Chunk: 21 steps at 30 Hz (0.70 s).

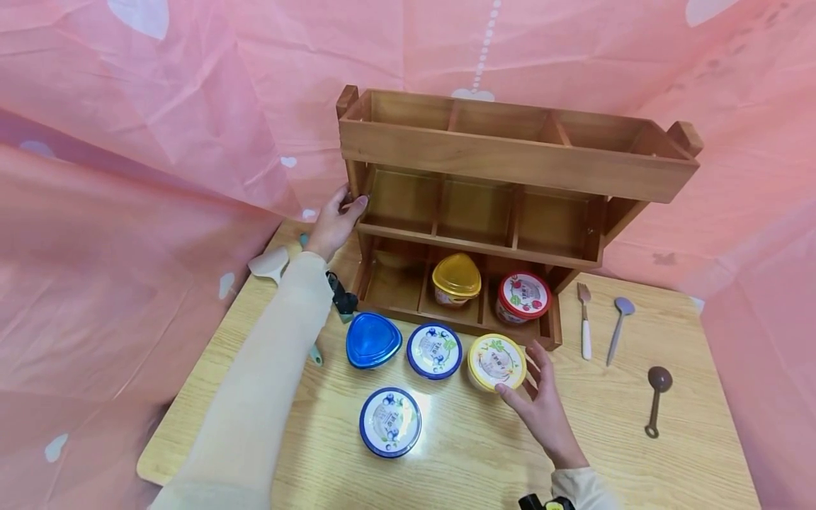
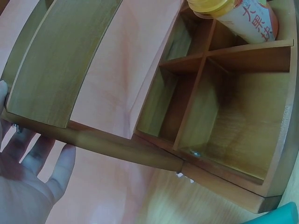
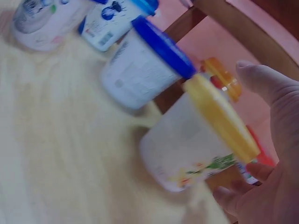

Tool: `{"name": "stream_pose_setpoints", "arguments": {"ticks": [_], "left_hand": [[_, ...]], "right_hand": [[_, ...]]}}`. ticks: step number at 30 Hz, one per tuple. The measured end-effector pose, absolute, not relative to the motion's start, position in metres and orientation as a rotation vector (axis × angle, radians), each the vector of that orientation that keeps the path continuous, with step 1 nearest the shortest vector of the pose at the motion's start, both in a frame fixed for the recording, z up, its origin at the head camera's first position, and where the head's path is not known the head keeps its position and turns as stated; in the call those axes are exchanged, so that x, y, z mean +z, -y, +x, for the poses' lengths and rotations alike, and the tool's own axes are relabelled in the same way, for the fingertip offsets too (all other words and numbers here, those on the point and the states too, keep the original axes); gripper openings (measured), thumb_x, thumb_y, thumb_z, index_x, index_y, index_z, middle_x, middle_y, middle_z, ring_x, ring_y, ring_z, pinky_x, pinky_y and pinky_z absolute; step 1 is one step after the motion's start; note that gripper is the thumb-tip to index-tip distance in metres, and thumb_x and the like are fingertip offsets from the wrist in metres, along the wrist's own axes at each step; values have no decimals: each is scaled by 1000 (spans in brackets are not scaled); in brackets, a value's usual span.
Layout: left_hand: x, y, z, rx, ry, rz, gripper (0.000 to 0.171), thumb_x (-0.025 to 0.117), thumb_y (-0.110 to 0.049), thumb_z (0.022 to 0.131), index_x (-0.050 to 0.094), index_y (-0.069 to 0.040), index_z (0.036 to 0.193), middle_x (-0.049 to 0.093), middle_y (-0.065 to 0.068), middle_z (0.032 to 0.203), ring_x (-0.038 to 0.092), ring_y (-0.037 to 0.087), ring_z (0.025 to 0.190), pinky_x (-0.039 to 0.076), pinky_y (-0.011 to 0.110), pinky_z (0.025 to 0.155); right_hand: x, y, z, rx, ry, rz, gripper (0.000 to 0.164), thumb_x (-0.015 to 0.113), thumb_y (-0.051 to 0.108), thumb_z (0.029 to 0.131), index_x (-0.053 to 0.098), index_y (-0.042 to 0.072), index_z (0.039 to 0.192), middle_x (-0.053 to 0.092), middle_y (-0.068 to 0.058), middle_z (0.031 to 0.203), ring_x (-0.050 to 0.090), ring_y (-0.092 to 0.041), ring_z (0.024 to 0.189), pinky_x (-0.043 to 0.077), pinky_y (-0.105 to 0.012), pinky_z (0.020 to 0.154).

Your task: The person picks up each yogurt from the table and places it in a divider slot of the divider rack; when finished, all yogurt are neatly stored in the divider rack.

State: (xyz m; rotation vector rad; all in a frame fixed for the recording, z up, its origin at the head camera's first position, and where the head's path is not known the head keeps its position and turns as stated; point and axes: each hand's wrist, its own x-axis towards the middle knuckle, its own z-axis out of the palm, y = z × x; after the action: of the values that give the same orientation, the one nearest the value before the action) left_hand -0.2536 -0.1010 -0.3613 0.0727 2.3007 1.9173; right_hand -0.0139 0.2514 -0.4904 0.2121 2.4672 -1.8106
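My left hand (image 1: pixel 333 225) grips the left side post of a three-tier wooden rack (image 1: pixel 510 157); in the left wrist view its fingers (image 2: pixel 61 172) reach behind the post. My right hand (image 1: pixel 543 407) is spread around the right side of a round white tub with a yellow lid (image 1: pixel 497 360). Its thumb and fingers stand apart beside the lid, and firm contact does not show. Left of that tub is a round blue-lidded tub (image 1: pixel 435 350), then a triangular blue-lidded tub (image 1: pixel 373 340). Another round blue-lidded tub (image 1: pixel 390 422) sits nearer the front.
In the rack's bottom tier stand a triangular yellow-lidded tub (image 1: pixel 456 278) and a red-lidded tub (image 1: pixel 523 296). Right of the rack lie a fork (image 1: pixel 585 322), a grey-purple spoon (image 1: pixel 620 327) and a brown ladle (image 1: pixel 656 398). A pale spatula (image 1: pixel 270 263) lies left, partly behind my arm.
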Motion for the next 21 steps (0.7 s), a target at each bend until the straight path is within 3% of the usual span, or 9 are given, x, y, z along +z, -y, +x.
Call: {"name": "stream_pose_setpoints", "arguments": {"ticks": [8,21], "left_hand": [[-353,100,-246,1900,-2305,76,60,48,-28,104,24,-15,158,34,13,158,35,29,145,33,43,119],[-354,100,-246,1895,-2316,76,60,49,-29,104,25,-17,157,34,11,158,36,29,144,34,44,118]], "right_hand": [[-517,-245,-10,-1836,-2410,300,113,77,13,86,-11,19,158,5,-20,163,9,-41,149,15,-64,118],[-522,-236,-11,-1866,-2427,322,114,79,12,84,-7,19,158,11,-18,162,12,-31,149,15,-59,120]]}}
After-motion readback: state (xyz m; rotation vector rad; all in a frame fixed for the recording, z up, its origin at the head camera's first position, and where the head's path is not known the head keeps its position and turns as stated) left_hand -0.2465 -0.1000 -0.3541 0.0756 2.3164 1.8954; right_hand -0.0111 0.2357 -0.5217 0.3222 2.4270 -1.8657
